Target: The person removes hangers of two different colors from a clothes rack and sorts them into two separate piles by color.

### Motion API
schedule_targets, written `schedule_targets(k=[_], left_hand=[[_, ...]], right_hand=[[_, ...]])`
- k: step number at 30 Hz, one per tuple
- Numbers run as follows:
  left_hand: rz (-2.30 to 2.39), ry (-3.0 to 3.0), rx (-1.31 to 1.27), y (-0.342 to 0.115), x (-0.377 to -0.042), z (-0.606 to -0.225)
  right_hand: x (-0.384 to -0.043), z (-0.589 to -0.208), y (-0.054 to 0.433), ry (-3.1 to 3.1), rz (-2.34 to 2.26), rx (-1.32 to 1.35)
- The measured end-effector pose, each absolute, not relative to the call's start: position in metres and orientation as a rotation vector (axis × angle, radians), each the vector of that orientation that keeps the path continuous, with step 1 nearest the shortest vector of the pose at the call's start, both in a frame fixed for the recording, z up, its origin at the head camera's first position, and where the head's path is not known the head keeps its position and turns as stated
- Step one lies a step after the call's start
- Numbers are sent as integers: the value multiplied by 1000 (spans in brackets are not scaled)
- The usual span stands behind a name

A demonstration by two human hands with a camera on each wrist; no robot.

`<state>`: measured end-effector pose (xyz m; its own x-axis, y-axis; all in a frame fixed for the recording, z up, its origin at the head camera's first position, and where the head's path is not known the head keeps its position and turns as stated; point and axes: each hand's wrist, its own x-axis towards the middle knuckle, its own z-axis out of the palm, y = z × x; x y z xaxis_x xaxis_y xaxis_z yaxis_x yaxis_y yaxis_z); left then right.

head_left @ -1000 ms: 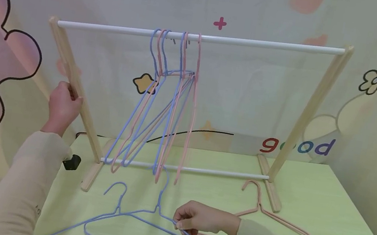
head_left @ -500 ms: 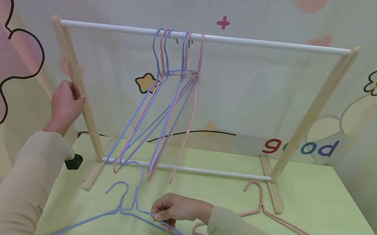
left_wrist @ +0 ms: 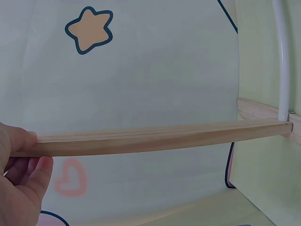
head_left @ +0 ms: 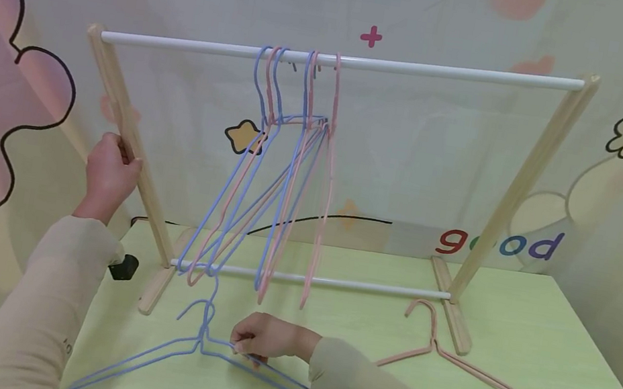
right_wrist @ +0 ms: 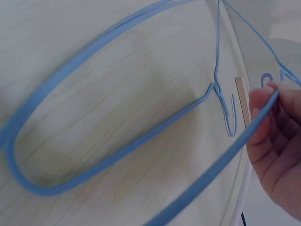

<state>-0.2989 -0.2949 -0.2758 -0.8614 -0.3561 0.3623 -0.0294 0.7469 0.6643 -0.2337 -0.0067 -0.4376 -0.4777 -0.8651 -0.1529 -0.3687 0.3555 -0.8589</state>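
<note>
My left hand (head_left: pixel 112 170) grips the left wooden post (head_left: pixel 148 206) of a garment rack; the left wrist view shows thumb and fingers on either side of that post (left_wrist: pixel 155 140). Low over the table, my right hand (head_left: pixel 270 339) pinches one shoulder of a blue clothes hanger (right_wrist: pixel 216 168) between thumb and fingers. Beneath it on the table lies a second blue hanger (right_wrist: pixel 136 141), and their outlines nearly overlap in the head view. Several blue and pink hangers (head_left: pixel 328 177) hang from the rack's white top rail (head_left: pixel 459 74).
Pink hangers (head_left: pixel 492 381) lie on the light green table (head_left: pixel 547 327) to the right, partly behind my right sleeve. The rack's lower white rail (head_left: pixel 370 288) and right foot (head_left: pixel 454 316) stand behind them. A patterned curtain (head_left: pixel 415 156) backs everything.
My right hand has moved left with the blue hanger, bringing it nearly in line with the one on the table. My left hand keeps its grip. The hanging hangers have swung slightly.
</note>
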Motion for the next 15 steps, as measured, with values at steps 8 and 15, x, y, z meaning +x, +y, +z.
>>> schedule_targets(k=[8,15], left_hand=[[-913,-2456,280,-295,-300,-276],[-932,-2466,299,-293,-298,-275]], right_hand=[[-227,-447,-20,2341,-868,-1071],[-218,-462,-22,2477,-679,-1106]])
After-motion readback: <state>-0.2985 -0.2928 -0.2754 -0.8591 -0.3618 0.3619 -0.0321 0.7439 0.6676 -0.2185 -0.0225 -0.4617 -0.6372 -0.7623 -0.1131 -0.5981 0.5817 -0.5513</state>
